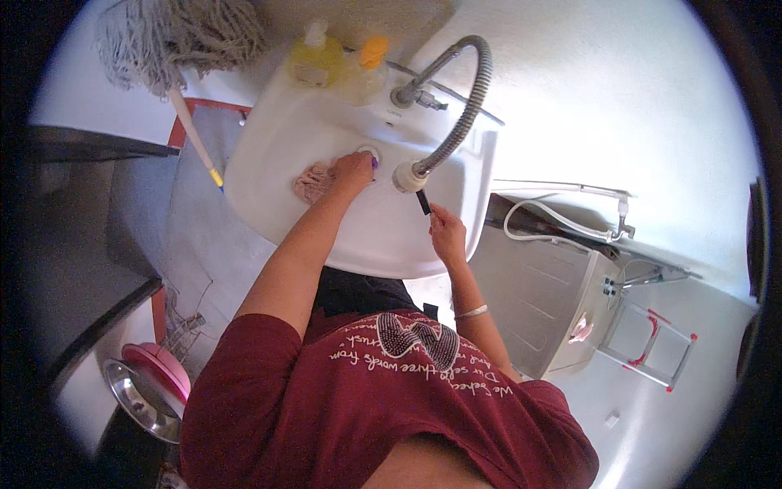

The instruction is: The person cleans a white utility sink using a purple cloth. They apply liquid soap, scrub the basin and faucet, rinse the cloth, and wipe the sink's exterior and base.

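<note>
My left hand [353,173] is low in a white ceramic washbasin [391,247], beside the drain [368,150]. Its fingers are closed around a small purple object [374,162], mostly hidden by the hand. A bunched pinkish cloth [313,182] lies against that hand's left side. My right hand [448,233] is over the basin's right part, pinching the lower end of a flat black bar-shaped object [424,202]. The bar's upper end meets the white outlet head [408,177] of the flexible metal faucet [474,104] in view; whether they are joined I cannot tell.
Two soap bottles [314,61] stand on the basin's back left ledge. A string mop [183,36] leans upside down at left. Right of the basin are a white hose [519,226], a washing machine [537,293] and a folding step ladder [657,348]. Bowls [146,391] sit lower left.
</note>
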`<state>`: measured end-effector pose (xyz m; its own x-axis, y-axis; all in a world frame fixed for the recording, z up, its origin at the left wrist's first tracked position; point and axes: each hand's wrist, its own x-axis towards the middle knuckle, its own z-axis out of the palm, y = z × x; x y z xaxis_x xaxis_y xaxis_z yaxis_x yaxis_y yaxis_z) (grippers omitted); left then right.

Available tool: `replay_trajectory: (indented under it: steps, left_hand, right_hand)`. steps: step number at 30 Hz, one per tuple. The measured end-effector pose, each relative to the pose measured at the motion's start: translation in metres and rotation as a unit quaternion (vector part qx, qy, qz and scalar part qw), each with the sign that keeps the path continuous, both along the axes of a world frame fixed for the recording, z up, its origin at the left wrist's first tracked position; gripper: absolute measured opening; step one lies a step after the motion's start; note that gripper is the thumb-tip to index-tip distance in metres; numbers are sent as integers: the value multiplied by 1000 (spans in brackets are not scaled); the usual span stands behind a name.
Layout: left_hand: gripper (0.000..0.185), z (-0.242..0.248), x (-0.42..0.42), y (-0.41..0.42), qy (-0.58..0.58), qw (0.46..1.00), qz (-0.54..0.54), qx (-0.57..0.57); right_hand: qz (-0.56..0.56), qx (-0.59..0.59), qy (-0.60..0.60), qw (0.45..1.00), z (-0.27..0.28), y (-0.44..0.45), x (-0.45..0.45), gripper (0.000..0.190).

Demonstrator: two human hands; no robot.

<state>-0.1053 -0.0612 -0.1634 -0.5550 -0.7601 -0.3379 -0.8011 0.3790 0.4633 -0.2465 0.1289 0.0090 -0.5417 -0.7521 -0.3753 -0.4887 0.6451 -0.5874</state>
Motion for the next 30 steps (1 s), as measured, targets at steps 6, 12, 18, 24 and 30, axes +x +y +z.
replay_trajectory:
  steps: [6,12,18,24,30]
  left_hand:
    - [30,62,27,-1,115,987,107,44]
    - [30,139,81,-5,294,842,356,279]
    - [32,123,151,5,355,783,420,291]
    - [41,172,128,34,547,508,378,547]
    - [31,126,115,40,531,599,349,488]
  right_hand:
    - [-21,-119,21,993,70,-2,11,28]
    - [186,92,135,969,35,28,1,25]
    - [95,-77,132,984,75,17,-5,26]
    - [103,12,222,969,79,8,-58,23]
    - [190,-114,347,911,63,-53,-108,22]
